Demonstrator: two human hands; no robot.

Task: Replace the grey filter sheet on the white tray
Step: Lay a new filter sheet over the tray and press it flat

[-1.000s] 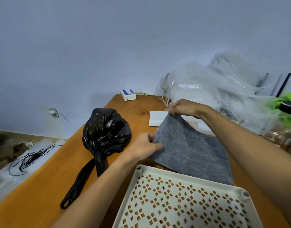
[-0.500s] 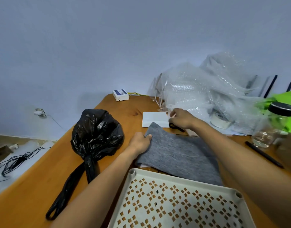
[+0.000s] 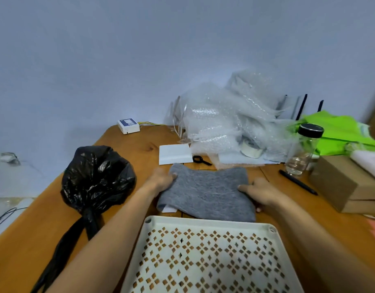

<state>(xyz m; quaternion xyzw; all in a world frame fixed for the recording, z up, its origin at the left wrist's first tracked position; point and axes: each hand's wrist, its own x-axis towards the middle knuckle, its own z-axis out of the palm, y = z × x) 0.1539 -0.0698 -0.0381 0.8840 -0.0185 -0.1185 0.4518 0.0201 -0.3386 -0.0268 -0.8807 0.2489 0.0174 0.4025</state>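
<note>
A grey filter sheet hangs slack just beyond the far rim of the white perforated tray, which lies bare in front of me on the wooden table. My left hand pinches the sheet's left edge. My right hand grips its right edge, thumb on top. The sheet sags in the middle between both hands, and its near edge droops close to the tray's rim.
A tied black rubbish bag sits to the left. Behind the sheet lie a white paper, a black loop, bubble wrap and tape. A glass jar, pen and cardboard boxes stand right.
My right hand left the sheet's far corner and came back to take its right edge. The sheet went from lying stretched out to being held up between both hands.
</note>
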